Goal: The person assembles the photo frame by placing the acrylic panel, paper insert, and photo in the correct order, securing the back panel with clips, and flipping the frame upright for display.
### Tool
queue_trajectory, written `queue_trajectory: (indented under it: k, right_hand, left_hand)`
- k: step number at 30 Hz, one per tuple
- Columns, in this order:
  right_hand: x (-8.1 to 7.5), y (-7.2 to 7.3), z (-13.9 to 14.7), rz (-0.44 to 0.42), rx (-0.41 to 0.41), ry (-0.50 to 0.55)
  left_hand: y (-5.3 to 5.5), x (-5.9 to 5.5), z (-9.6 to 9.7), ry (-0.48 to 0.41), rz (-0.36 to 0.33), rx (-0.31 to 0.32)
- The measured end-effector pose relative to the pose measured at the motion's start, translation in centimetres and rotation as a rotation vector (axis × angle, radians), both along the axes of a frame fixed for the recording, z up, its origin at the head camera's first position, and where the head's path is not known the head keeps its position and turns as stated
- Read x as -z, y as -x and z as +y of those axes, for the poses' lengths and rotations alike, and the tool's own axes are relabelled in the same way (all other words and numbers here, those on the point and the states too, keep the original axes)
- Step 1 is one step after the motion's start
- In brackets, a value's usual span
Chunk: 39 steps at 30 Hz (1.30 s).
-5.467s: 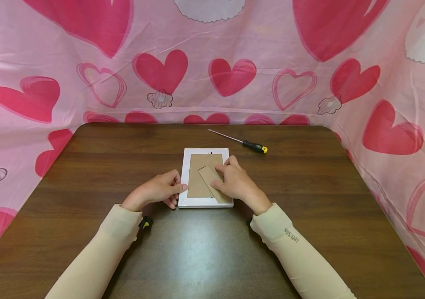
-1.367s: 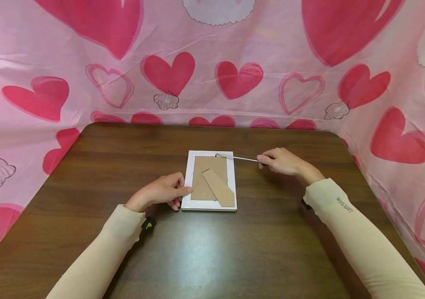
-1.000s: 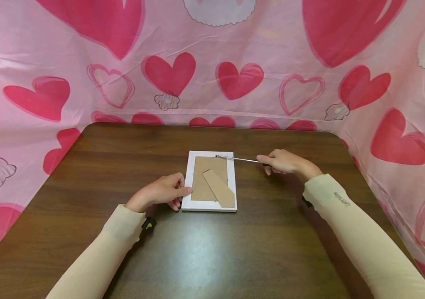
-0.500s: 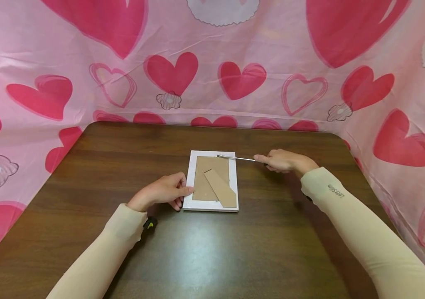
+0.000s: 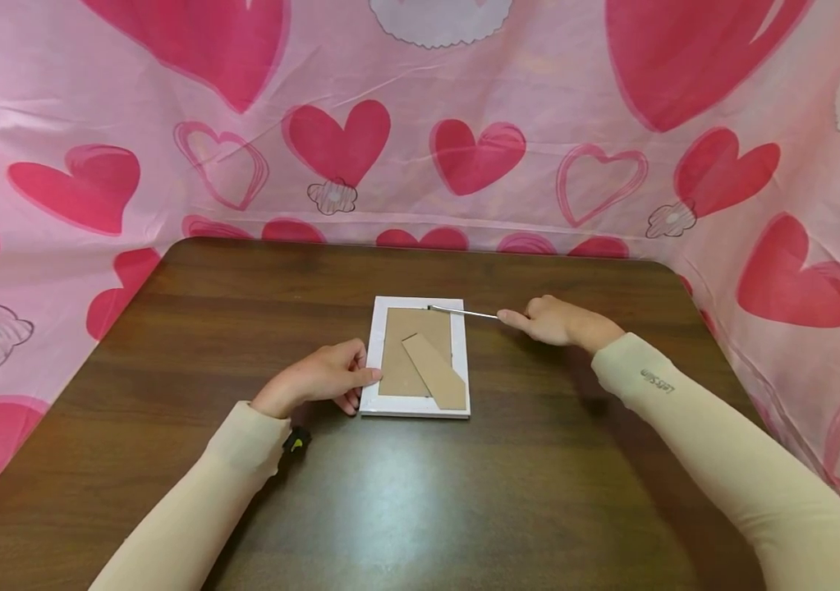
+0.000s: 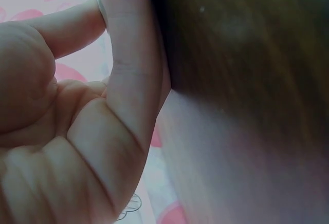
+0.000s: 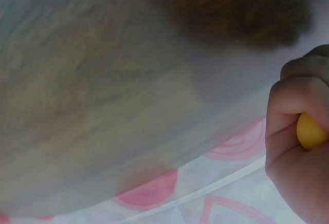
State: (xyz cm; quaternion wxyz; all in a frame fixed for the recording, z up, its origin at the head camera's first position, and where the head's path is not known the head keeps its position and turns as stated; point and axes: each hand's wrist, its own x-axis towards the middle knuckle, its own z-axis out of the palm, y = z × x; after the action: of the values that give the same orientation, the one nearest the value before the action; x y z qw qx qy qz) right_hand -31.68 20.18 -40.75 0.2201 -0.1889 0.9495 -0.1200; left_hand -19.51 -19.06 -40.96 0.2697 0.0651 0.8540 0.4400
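A white picture frame (image 5: 414,405) lies face down on the table, its brown backing board (image 5: 399,361) showing. The frame's cardboard stand leg (image 5: 436,373) slants across the lower right of the board. My left hand (image 5: 327,376) holds the frame's left edge, thumb on top and fingers down the side. Gripped in my right hand (image 5: 556,322) is a screwdriver (image 5: 473,313), its shaft pointing left over the frame's top border. The tip meets a small dark tab (image 5: 430,308) at the board's top edge. My fist hides the handle except its yellow end (image 7: 311,131) in the right wrist view.
The brown wooden table (image 5: 257,287) reaches back to a pink cloth (image 5: 397,82) printed with hearts, which also hangs at both sides. A black wrist strap (image 5: 297,441) shows at the left cuff.
Earlier, the screwdriver lay at the back of the table and my right hand was on the stand leg. The right hand now holds the screwdriver and has lately shifted slightly left.
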Motion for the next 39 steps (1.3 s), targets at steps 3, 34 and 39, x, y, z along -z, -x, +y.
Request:
queue_trajectory:
  k: [3,34,39]
  right_hand:
    - [0.0,0.1,0.0,0.071,-0.02,-0.021]
    - [-3.1,-0.2,-0.5,-0.215,-0.016,0.039]
    - [-2.8,-0.1,-0.8,-0.249,-0.004,0.022]
  left_hand:
    - [0.0,-0.1,0.2,0.009,0.0,-0.007]
    - [-0.1,-0.2,0.2,0.015,-0.014,-0.015]
    - [-0.1,-0.3,0.4,0.028,-0.016,-0.021]
